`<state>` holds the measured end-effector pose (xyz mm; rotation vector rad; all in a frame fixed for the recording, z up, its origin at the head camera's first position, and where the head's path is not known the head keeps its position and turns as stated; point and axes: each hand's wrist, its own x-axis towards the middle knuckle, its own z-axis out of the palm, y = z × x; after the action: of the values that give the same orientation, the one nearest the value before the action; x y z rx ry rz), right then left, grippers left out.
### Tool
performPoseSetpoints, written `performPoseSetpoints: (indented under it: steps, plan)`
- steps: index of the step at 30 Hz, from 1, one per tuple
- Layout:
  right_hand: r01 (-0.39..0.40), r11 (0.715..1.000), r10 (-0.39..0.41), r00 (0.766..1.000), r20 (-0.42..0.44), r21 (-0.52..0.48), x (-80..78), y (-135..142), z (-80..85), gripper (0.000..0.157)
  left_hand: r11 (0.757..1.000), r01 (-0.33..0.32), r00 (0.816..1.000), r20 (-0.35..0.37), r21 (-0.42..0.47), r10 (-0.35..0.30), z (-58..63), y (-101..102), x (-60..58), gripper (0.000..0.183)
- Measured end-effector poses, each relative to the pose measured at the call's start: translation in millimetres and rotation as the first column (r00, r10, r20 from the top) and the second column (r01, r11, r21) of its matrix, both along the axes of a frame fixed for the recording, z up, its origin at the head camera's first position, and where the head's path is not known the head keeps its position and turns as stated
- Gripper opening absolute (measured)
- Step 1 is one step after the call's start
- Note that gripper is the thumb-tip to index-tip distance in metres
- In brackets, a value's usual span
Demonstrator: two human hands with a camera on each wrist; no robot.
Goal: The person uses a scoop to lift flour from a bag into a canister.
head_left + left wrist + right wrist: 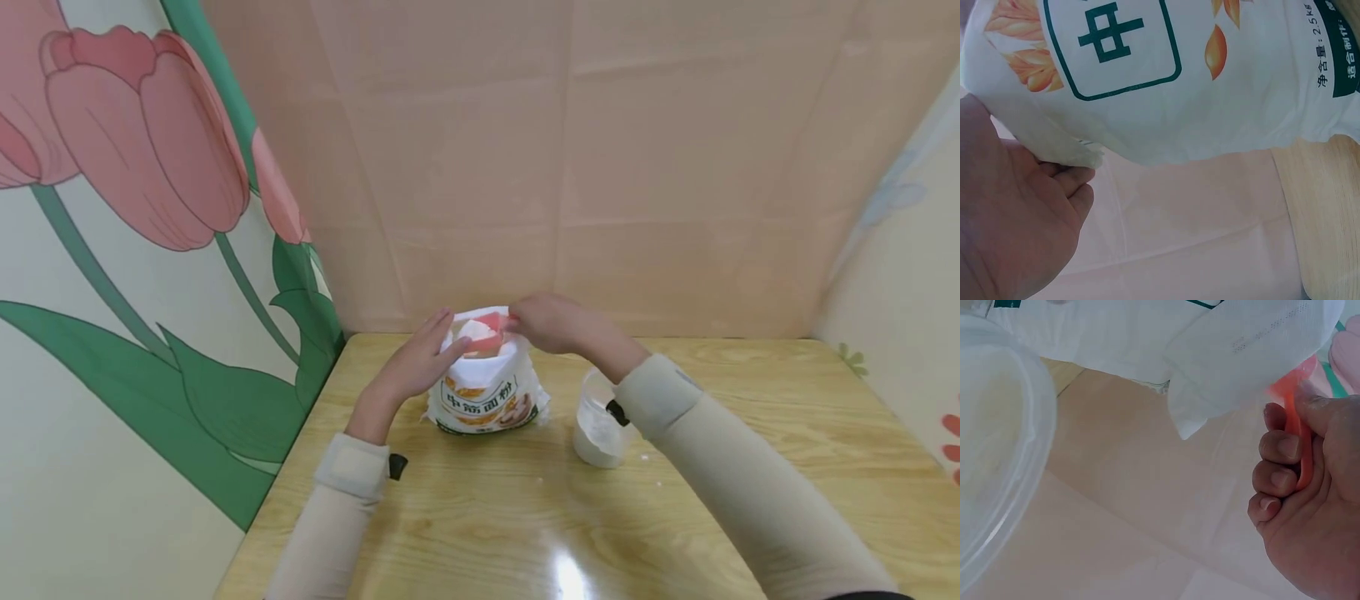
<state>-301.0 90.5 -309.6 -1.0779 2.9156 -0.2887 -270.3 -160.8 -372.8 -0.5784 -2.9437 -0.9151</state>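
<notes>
A white flour bag (480,375) with green lettering stands with its top spread apart near the back of the table. My left hand (416,362) holds the bag's left rim, thumb reaching over the mouth; in the left wrist view, the fingers (1079,187) curl at the bag's edge. My right hand (551,323) grips the handle of a pink-red scoop (1297,437), the fingers wrapped round it in the right wrist view. In the head view the scoop's bowl sits within the bag's mouth, with white flour (474,330) heaped at it.
A clear plastic tub (597,429) with white powder in it stands right of the bag, partly under my right forearm. Small white specks lie on the wooden table (480,508). A pinkish cloth (600,167) hangs behind, and a tulip-patterned wall (150,150) rises at left.
</notes>
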Motion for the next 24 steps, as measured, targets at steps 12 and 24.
performPoseSetpoints:
  steps: [12,24]
  plan:
    - [0.05,0.984,-0.057,0.998,-0.033,-0.169,13.8,16,-20.7,0.031,1.0,0.003,1.0,-0.004,-0.005,-0.003,-3.5,0,0.5,0.096]
    - [0.13,0.964,-0.139,0.99,-0.021,-0.231,20.2,16,-33.6,0.029,1.0,-0.004,1.0,-0.005,0.001,0.004,-5.2,1,0.5,0.095]
